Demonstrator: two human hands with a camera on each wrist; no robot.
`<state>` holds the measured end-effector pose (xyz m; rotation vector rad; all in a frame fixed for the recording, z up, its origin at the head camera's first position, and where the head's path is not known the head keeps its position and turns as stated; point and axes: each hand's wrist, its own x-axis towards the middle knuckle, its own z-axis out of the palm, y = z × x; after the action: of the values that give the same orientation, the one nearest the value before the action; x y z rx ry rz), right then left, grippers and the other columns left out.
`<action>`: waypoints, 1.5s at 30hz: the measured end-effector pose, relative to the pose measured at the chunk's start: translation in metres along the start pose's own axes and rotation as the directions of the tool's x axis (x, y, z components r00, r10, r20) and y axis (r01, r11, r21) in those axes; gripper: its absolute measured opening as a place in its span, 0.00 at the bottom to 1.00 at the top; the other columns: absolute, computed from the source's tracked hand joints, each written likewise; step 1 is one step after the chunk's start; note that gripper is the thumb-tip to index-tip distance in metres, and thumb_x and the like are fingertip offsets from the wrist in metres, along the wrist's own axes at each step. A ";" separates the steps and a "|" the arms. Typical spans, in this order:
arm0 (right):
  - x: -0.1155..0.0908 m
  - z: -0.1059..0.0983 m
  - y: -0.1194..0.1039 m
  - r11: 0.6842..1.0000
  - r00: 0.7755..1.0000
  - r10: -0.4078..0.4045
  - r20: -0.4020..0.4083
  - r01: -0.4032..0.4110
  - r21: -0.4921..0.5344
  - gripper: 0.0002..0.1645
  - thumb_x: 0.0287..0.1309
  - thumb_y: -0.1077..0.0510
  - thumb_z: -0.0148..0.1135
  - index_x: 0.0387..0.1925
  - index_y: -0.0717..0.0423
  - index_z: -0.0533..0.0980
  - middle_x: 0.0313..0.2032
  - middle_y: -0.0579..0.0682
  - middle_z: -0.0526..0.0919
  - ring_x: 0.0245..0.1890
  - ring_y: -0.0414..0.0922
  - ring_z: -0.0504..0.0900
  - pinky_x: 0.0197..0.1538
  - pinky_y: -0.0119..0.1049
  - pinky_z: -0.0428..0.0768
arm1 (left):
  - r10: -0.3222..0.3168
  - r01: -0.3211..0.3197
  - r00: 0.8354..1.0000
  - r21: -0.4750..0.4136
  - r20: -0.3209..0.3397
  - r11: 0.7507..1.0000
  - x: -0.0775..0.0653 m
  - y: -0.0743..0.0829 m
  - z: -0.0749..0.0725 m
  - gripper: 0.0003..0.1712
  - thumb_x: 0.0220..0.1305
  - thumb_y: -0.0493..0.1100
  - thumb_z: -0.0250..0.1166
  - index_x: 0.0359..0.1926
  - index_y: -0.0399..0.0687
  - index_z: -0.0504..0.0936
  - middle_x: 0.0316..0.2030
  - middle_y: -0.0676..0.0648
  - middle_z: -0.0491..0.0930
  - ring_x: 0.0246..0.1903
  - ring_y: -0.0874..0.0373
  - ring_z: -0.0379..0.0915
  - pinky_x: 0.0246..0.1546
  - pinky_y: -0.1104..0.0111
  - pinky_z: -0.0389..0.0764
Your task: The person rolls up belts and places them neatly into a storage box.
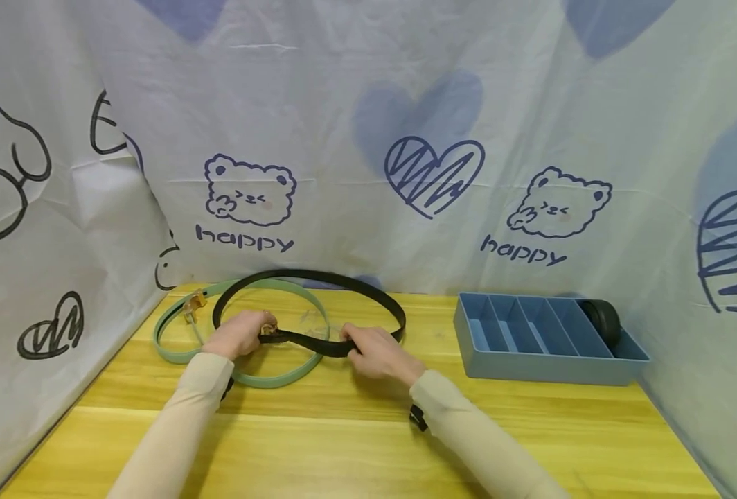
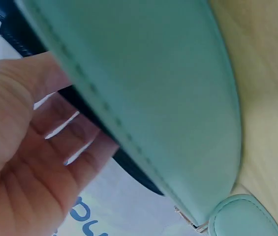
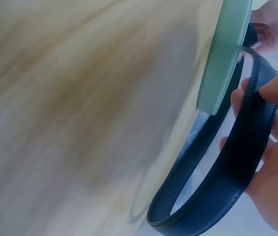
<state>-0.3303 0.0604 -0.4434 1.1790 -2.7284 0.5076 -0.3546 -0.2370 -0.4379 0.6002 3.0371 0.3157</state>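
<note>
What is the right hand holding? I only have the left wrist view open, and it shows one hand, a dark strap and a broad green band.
Observer: The right hand pinches the black belt; the head and right wrist views both show it.
Reviewer: Is there any container on the table?
Observer: Yes, the head view shows a blue-grey divided box on the right side of the table.
Reviewer: Is anything in it?
Observer: A black coil sits in its rightmost compartment.
</note>
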 end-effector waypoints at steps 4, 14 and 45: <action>-0.002 0.002 0.002 1.000 1.000 0.016 0.011 -0.016 0.006 0.12 0.61 0.52 0.51 0.47 0.44 0.71 0.41 0.42 0.78 0.32 0.37 0.75 0.39 0.34 0.73 | 0.000 0.000 1.000 0.001 -0.015 1.000 0.001 -0.003 -0.004 0.18 0.42 0.33 0.72 0.38 0.50 0.85 0.38 0.48 0.82 0.41 0.49 0.75 0.44 0.56 0.73; -0.005 0.000 0.005 0.990 0.988 0.132 -0.077 -0.135 -0.045 0.12 0.59 0.51 0.54 0.44 0.42 0.76 0.37 0.39 0.79 0.28 0.37 0.75 0.27 0.34 0.72 | 0.021 0.007 0.977 0.129 -0.213 0.992 0.000 0.023 -0.016 0.15 0.42 0.41 0.73 0.36 0.57 0.86 0.35 0.51 0.82 0.33 0.50 0.77 0.31 0.55 0.75; -0.043 -0.012 0.045 0.919 0.920 0.392 -0.017 -0.393 -0.035 0.16 0.63 0.60 0.48 0.51 0.59 0.69 0.22 0.47 0.75 0.19 0.39 0.72 0.21 0.35 0.69 | 0.464 -0.295 0.764 0.397 -0.449 0.869 0.026 0.150 0.018 0.06 0.54 0.49 0.66 0.25 0.56 0.79 0.20 0.57 0.76 0.21 0.59 0.72 0.14 0.66 0.71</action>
<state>-0.3335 0.1231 -0.4540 0.6111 -2.9592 0.4967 -0.3219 -0.0881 -0.4247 1.3951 3.4954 0.0031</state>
